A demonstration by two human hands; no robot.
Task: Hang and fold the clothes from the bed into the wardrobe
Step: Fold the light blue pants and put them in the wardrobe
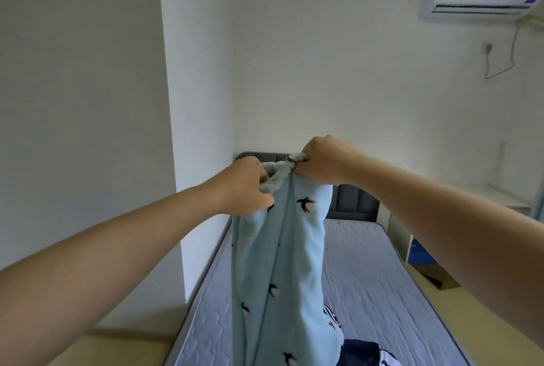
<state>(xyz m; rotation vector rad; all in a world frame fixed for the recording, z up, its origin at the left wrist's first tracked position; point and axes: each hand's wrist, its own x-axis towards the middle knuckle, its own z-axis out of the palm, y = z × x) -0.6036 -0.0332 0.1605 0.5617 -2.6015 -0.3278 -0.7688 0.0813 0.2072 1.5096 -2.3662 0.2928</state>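
both hands gripped the fleecy top hem of a pale blue garment printed with small dark birds: the left hand and right hand were clenched on it, the soft cloth hanging in long folds above the quilted grey mattress.

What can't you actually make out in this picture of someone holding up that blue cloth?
- Head view: the light blue fleece garment with dark bird prints runs past the bottom edge, so its type and length stay unknown.
- The dark navy and white clothes on the grey quilted mattress are mostly covered by the garment and cut off below.
- The wardrobe is out of frame.
- The fingertips of the left hand and right hand are buried in fabric.
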